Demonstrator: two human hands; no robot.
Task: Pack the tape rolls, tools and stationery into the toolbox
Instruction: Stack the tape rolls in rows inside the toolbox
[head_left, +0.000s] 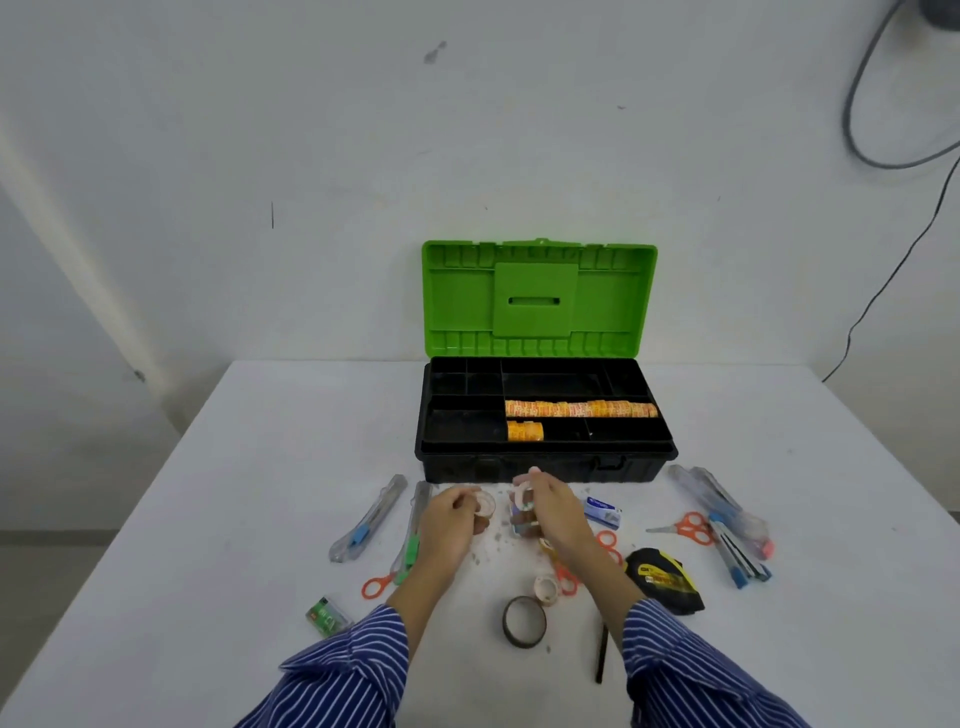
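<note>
- Print on the orange tape rolls (579, 409) and the small blue box (602, 510) was too blurred to read.
- The toolbox (545, 457) stood open near the table's (260, 467) far edge, green lid (537, 299) upright, long axis left to right.
- The rolls lay in a row along a middle compartment.
- The left hand (449, 525) pinched a clear tape roll (485, 505); the right hand (550, 512) pinched another roll (522, 496), both just in front of the toolbox.
- The right forearm partly hid orange scissors (608, 543).

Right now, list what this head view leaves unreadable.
- Print on the yellow tape rolls in the toolbox: too small.
- Scissors by the tape measure: blades hidden under the right hand.
- Green box label: blurred.
</note>
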